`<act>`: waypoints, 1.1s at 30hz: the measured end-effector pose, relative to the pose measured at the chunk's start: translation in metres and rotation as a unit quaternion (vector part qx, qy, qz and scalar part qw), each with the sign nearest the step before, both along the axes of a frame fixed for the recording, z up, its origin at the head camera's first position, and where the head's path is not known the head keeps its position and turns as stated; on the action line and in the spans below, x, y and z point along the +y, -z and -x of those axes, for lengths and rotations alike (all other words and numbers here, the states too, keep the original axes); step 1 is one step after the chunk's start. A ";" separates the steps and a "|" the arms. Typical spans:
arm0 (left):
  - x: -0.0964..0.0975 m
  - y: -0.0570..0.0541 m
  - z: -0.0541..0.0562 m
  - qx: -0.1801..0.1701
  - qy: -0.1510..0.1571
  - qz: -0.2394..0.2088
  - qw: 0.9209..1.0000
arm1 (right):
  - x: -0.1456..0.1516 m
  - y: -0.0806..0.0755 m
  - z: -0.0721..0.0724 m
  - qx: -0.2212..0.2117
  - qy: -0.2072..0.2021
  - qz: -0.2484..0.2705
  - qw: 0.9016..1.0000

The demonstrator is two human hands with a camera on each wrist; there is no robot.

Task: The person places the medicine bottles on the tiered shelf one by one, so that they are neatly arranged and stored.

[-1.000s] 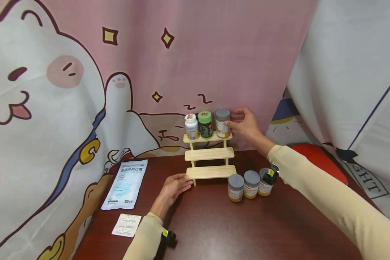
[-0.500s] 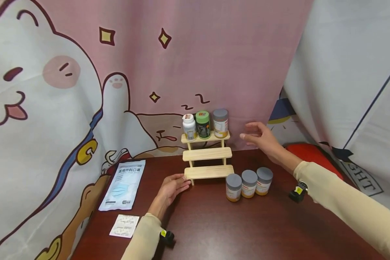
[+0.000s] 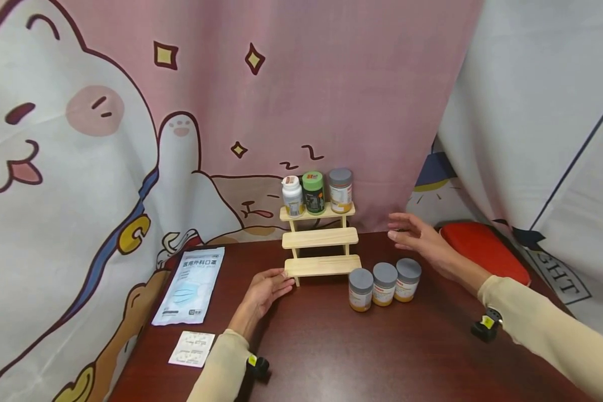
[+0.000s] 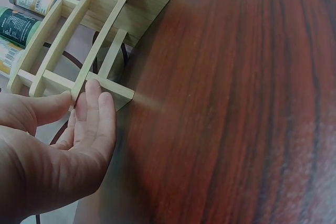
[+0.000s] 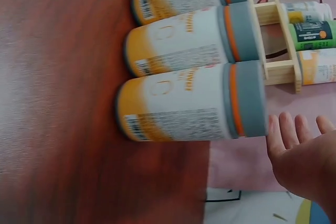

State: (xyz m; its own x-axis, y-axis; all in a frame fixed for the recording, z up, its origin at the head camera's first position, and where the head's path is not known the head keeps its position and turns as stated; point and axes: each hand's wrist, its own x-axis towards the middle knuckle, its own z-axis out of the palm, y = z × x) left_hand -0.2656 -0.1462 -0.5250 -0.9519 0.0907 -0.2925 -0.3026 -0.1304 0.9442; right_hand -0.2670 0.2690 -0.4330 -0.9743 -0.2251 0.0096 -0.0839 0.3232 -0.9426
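Note:
A three-step wooden display rack [image 3: 321, 239] stands at the back of the table. On its top step are a white pill bottle [image 3: 293, 196], a green-capped dark bottle [image 3: 314, 193] and a grey-lidded jar [image 3: 340, 191]. My left hand [image 3: 267, 291] pinches the left end of the bottom step, thumb on one side and fingers on the other in the left wrist view. My right hand [image 3: 422, 241] is in the air with nothing in it, fingers loosely extended, near three grey-lidded jars [image 3: 384, 285]. Those jars stand in a row on the table, right of the rack's front.
A face mask packet [image 3: 189, 286] lies at the table's left, with a small white blister sheet [image 3: 192, 349] in front of it. A red case [image 3: 484, 252] lies beyond my right forearm. A printed curtain [image 3: 372, 100] hangs close behind the rack.
My right hand has left the grey-lidded jar on the top step and moved right, then down toward the table jars. The left hand keeps its place on the rack.

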 end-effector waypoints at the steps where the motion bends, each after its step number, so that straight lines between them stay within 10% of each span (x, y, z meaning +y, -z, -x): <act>1: 0.000 0.000 0.000 0.000 0.000 0.000 1.000 | 0.001 0.002 -0.002 -0.003 -0.002 -0.002 1.000; 33: -0.001 0.000 0.002 -0.004 0.006 -0.012 1.000 | 0.036 0.055 -0.039 -0.024 -0.068 -0.044 0.996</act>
